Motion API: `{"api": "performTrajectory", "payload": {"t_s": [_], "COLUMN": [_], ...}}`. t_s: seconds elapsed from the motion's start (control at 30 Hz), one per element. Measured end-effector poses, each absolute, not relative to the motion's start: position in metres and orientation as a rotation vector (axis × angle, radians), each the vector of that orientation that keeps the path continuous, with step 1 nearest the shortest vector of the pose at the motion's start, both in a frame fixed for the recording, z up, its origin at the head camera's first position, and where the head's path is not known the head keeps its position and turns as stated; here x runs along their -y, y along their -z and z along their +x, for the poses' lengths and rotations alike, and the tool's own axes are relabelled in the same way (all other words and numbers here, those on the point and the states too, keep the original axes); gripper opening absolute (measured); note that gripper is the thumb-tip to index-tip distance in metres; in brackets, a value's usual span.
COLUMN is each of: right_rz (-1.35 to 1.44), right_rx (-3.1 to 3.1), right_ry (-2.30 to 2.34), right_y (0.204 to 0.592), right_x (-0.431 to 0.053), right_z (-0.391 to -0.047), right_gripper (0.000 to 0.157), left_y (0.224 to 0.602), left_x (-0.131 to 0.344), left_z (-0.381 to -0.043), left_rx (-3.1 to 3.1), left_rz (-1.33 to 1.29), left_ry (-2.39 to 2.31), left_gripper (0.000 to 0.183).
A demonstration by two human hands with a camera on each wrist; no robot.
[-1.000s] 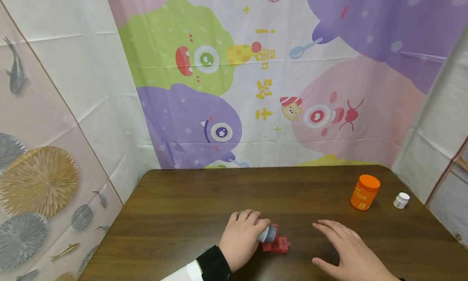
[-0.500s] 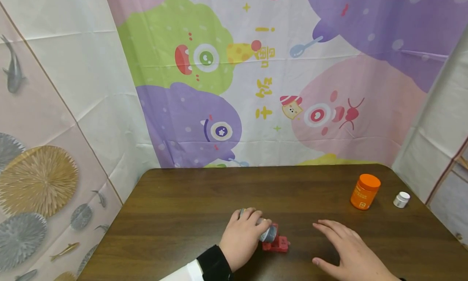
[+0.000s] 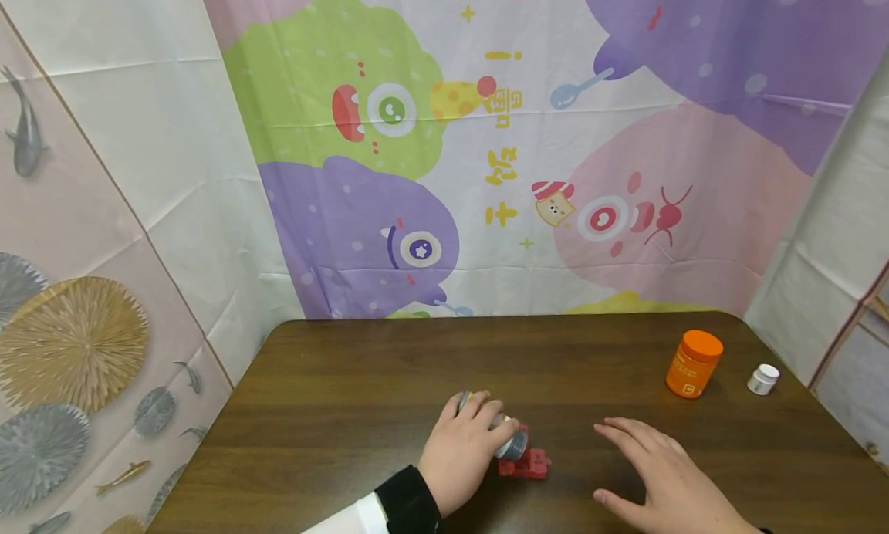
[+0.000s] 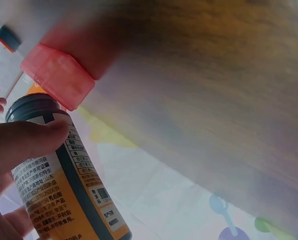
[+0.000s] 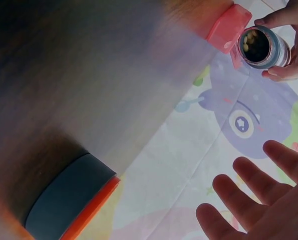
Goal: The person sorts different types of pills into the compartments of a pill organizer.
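My left hand (image 3: pixel 464 453) grips a tilted supplement bottle (image 4: pixel 73 180) with a dark body and a white and orange label. The bottle's uncapped mouth leans over a small translucent red pill box (image 3: pixel 525 464) on the table, its lid raised. Several pale tablets (image 5: pixel 251 39) show inside the bottle in the right wrist view. My right hand (image 3: pixel 663 476) is held to the right with fingers spread, touching none of these. A dark cap with an orange underside (image 5: pixel 71 200) lies near it, hidden behind that hand in the head view.
An orange jar (image 3: pixel 693 366) stands at the back right of the brown table (image 3: pixel 389 356). To its right, a small white bottle (image 3: pixel 762 380) stands near the table's edge. A cartoon-printed cloth (image 3: pixel 486 148) hangs behind the table.
My left hand has risen and shifted slightly, tipping the bottle a little more, so more of its base shows above the fingers. The right hand and pill box stay where they were.
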State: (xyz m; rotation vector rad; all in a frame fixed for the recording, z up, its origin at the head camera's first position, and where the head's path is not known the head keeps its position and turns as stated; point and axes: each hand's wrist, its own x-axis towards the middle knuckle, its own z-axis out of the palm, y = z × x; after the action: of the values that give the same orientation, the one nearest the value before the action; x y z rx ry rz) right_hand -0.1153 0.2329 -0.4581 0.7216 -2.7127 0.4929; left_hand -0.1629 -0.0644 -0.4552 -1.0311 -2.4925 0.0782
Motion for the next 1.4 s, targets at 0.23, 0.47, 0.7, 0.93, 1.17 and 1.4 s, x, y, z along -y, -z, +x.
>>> {"api": "performTrajectory", "payload": {"t_s": [0.23,0.47,0.7,0.93,1.17,1.4], "right_rz": [0.726,0.740,0.739,0.736,0.732,0.739], "right_rx": [2.706,2.678,2.677,2.679,2.684,2.674], "right_ry": [-0.495,-0.491,-0.488,-0.485,-0.481,-0.483], "right_y": [0.4597,0.4607,0.4600,0.4598,0.4586,0.4574], "right_x": [-0.2331,-0.2331,-0.2332,-0.2333,-0.2328,-0.2325], "right_z": [-0.1158,-0.1159,-0.1154,-0.1149,-0.1145,-0.1137], "right_gripper": [0.072,0.072,0.072,0.072,0.071,0.070], "left_y": [0.4553,0.4548,0.4551,0.4558,0.4578,0.4592], "left_x": [0.0636,0.0628,0.0620,0.0612,0.0619,0.0628], "left_z": [-0.1630,-0.1639,-0.1642,-0.1642,-0.1641,-0.1641], "left_rx": [2.463,2.460,2.479,2.480,2.462,2.499], "left_rz": [-1.039,-1.053,-1.060,-1.060,-1.046,-1.032], "left_ry": [-0.101,-0.103,-0.096,-0.102,-0.086,-0.051], "left_gripper": [0.051,0.052,0.052,0.050,0.050,0.051]}}
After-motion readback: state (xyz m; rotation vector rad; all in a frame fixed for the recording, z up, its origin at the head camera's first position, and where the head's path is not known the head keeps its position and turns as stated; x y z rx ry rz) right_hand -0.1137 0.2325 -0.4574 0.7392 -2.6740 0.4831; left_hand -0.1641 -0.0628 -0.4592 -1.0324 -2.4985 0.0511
